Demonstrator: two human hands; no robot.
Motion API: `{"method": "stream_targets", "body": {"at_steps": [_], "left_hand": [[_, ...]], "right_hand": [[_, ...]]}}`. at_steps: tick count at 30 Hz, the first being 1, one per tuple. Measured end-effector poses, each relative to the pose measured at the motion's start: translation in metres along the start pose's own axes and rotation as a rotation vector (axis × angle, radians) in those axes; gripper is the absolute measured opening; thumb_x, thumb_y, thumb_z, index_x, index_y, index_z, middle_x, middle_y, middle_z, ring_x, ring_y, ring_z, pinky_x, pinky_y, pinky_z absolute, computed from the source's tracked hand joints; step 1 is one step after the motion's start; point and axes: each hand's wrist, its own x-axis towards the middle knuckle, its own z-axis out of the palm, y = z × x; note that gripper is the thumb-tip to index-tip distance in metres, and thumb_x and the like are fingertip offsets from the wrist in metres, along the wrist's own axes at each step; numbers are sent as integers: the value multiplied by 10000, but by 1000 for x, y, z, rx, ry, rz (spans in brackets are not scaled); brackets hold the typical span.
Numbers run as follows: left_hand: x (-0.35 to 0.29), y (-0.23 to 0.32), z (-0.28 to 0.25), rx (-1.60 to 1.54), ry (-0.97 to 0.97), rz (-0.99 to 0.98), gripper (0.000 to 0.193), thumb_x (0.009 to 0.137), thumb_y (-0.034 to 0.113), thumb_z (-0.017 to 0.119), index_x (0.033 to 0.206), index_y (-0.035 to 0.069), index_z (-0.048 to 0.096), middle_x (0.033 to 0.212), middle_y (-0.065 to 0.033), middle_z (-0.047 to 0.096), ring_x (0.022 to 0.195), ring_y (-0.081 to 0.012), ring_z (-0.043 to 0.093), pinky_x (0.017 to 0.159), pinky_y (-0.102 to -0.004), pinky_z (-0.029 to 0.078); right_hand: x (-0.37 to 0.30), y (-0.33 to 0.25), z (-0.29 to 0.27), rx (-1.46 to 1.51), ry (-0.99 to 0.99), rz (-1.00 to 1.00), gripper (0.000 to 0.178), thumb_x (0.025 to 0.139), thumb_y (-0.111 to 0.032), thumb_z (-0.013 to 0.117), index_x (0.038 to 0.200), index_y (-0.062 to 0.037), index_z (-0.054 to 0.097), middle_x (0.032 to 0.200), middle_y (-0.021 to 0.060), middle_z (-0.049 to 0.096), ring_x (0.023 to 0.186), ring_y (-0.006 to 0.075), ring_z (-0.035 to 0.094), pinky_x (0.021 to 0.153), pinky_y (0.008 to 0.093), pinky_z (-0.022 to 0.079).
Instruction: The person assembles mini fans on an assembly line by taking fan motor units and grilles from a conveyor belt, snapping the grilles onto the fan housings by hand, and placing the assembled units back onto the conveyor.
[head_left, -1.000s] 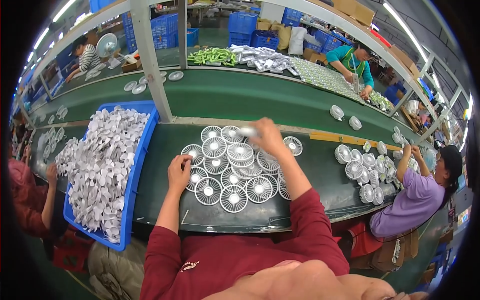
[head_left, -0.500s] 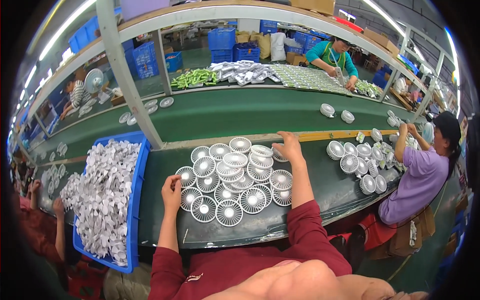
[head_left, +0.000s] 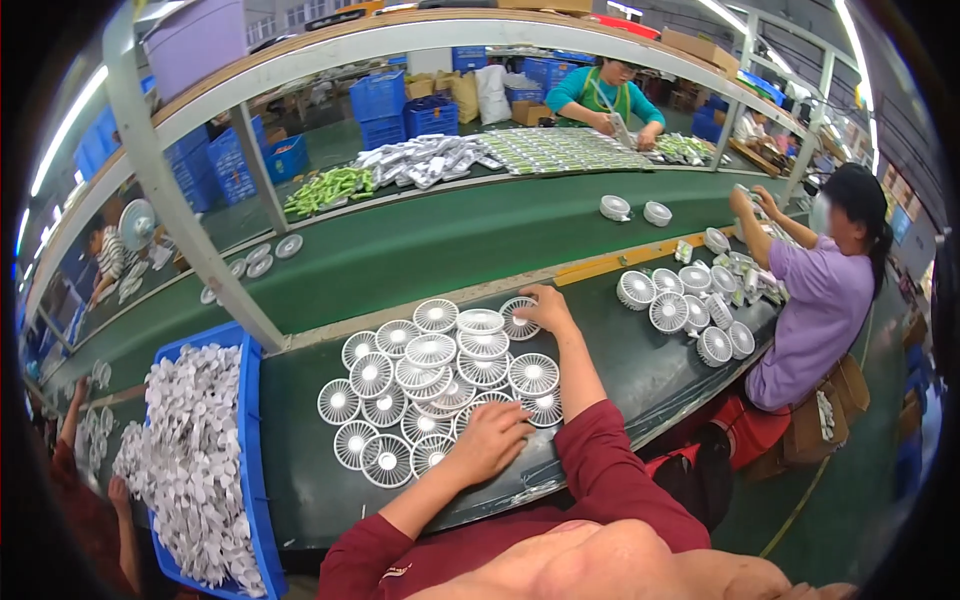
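A heap of round white fan grilles (head_left: 430,350) with radial spokes lies on the dark green bench in front of me, some stacked on others. My left hand (head_left: 488,442) rests over the near right part of the heap, fingers stretched out to the right and covering part of the grilles under them. At the heap's far right, my right hand (head_left: 547,308) has its fingers and thumb at the rim of one fan grille (head_left: 519,319). That grille appears to lie nearly flat on the bench by the far edge.
A blue crate (head_left: 252,450) full of small white plastic parts stands at my left. Right of the heap lie several thicker fan heads (head_left: 670,311), near a co-worker in purple (head_left: 818,290). Beyond the bench runs a green conveyor (head_left: 420,240), with a metal post (head_left: 190,200) in front.
My left hand has moved right from the heap's left side onto its near right part. My right hand has come down onto a grille at the far right. The view has shifted.
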Motion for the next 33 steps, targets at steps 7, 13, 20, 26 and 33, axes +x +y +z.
{"method": "stream_targets", "body": {"at_steps": [7, 13, 20, 26, 33], "left_hand": [[-4, -4, 13, -12, -117, -24, 236, 837, 161, 626, 1067, 111, 632, 1229, -45, 558, 1230, -235, 458, 1059, -452, 283], [1, -2, 12, -50, -99, -33, 225, 830, 163, 638, 1048, 108, 639, 1223, -49, 561, 1204, -241, 477, 1054, -454, 291], [-6, -6, 14, -84, -115, -70, 263, 830, 173, 634, 1086, 114, 618, 1244, -54, 542, 1222, -246, 463, 1055, -462, 295], [-13, -11, 21, -152, -46, -36, 246, 818, 151, 630, 1049, 72, 603, 1232, -93, 534, 1229, -248, 452, 1087, -461, 267], [-13, -14, 23, -145, -15, -13, 221, 831, 159, 616, 1035, 72, 605, 1227, -102, 528, 1202, -238, 468, 1090, -454, 270]], "right_hand": [[6, 0, -5, 246, 438, -65, 246, 736, -156, 752, 910, -7, 663, 788, 115, 683, 701, 208, 653, 655, 323, 507], [7, 36, 17, 233, 404, -20, 224, 773, -146, 735, 907, 2, 636, 771, 92, 683, 685, 141, 646, 627, 291, 505], [13, 48, 24, 307, 410, -54, 173, 806, -113, 713, 901, -1, 620, 751, 50, 622, 625, 91, 562, 526, 257, 446], [10, 24, 0, 224, 612, -192, 168, 775, -66, 697, 903, -6, 606, 858, 101, 611, 770, 194, 566, 716, 312, 464], [10, 36, 11, -287, 334, -254, 337, 687, -149, 775, 937, -79, 560, 1202, 183, 572, 1141, 384, 497, 954, 484, 385]]}}
